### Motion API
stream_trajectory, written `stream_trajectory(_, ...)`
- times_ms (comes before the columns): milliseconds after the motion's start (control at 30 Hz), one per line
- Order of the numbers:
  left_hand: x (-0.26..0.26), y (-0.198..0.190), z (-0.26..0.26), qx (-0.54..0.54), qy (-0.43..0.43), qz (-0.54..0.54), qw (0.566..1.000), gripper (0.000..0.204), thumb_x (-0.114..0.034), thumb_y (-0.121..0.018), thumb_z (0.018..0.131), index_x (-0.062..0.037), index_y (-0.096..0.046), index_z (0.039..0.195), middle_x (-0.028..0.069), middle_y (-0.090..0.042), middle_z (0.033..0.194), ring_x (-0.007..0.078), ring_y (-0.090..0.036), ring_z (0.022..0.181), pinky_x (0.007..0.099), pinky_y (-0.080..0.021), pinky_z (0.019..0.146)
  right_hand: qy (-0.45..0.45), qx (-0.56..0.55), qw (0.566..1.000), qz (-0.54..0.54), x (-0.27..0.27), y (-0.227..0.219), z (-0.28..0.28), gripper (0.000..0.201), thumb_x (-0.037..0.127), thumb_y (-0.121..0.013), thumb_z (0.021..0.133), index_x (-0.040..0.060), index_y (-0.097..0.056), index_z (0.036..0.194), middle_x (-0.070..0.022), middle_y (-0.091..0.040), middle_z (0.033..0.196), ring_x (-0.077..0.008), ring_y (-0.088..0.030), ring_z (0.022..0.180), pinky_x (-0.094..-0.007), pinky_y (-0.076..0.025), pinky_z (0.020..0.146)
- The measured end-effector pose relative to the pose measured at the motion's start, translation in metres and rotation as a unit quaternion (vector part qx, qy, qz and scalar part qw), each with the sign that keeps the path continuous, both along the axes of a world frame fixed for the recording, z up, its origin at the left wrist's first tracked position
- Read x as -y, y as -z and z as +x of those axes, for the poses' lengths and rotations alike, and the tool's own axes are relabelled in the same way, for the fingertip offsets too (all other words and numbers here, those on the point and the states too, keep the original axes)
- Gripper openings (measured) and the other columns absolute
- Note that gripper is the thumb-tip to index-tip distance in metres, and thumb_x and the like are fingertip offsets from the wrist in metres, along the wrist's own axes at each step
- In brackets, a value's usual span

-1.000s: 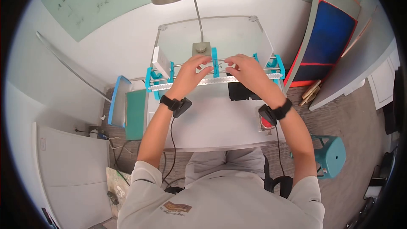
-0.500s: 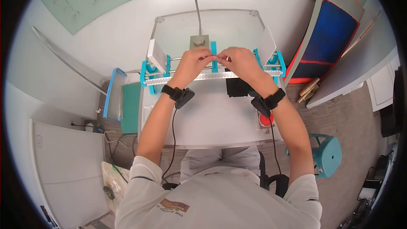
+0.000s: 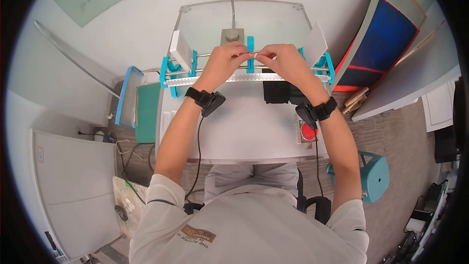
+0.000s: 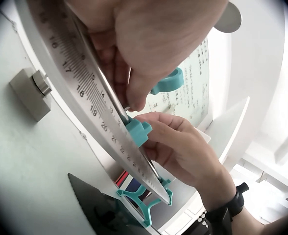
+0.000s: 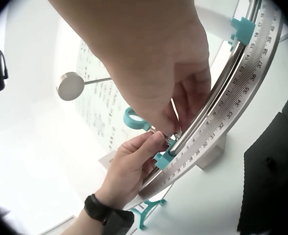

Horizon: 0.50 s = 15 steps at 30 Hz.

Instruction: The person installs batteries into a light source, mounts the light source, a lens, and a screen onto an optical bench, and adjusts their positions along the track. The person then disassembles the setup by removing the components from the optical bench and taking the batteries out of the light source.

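Note:
In the head view both hands meet at the teal middle holder of a metal-rod frame. My left hand pinches at a small metal fastener, thumb against fingers; in the left wrist view a bit of metal shows at its thumb tip. My right hand pinches the same small fastener from the other side, its fingers bent. A metal ruler runs along the rods, just beside the hands. The fingertips partly hide the fastener.
A white block and a white panel stand at the frame's two ends. The lamp base is behind it. A black pad and a red round item lie on the table; a teal stool stands at right.
Both hands, apart and relaxed a second ago, have come together at the middle holder and now pinch the fastener. The table and frame sit higher in the head view.

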<state>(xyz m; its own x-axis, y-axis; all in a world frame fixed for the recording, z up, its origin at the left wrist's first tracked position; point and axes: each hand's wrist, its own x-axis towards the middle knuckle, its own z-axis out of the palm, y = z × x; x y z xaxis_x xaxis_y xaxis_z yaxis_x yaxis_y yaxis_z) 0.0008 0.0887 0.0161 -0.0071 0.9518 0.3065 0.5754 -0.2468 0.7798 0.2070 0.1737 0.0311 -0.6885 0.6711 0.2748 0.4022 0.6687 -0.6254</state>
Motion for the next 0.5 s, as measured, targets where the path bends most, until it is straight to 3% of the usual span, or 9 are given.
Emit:
stream_trajectory(67,-0.0013,0.0006,0.0016,-0.012,-0.005,-0.008,1.000,0.019,-0.012,-0.070,0.097,0.0011,-0.074,0.110,0.0103,-0.072,0.103,0.0181,-0.067,0.087,0.0286,-0.053,0.079,0.014,0.005,0.999,-0.041,-0.0023,-0.0013,0.0005,0.018,0.017,-0.074,0.091,0.0018,-0.077,0.100,-0.0120,-0.077,0.088,-0.0199,-0.073,0.079,-0.0304,-0.056,0.072)
stream_trajectory(133,-0.0019,0.0048,0.0032,0.039,0.001,0.061,0.997,0.025,-0.021,-0.074,0.094,0.0040,-0.070,0.091,0.0094,-0.062,0.081,0.0209,-0.052,0.066,0.0320,-0.044,0.063,0.021,-0.020,0.986,-0.165,-0.0045,-0.0011,-0.0006,0.022,0.018,-0.076,0.090,-0.0012,-0.077,0.101,-0.0120,-0.077,0.089,-0.0164,-0.073,0.082,-0.0284,-0.056,0.074)
stream_trajectory(500,-0.0006,0.0029,0.0041,0.037,0.002,0.059,0.998,0.021,-0.018,-0.072,0.095,0.0030,-0.073,0.096,0.0093,-0.066,0.085,0.0197,-0.058,0.071,0.0302,-0.048,0.067,0.010,-0.030,0.970,-0.240,-0.0067,-0.0058,0.0001,0.023,0.017,-0.079,0.088,-0.0024,-0.077,0.100,-0.0088,-0.076,0.088,-0.0127,-0.070,0.083,-0.0265,-0.055,0.075)
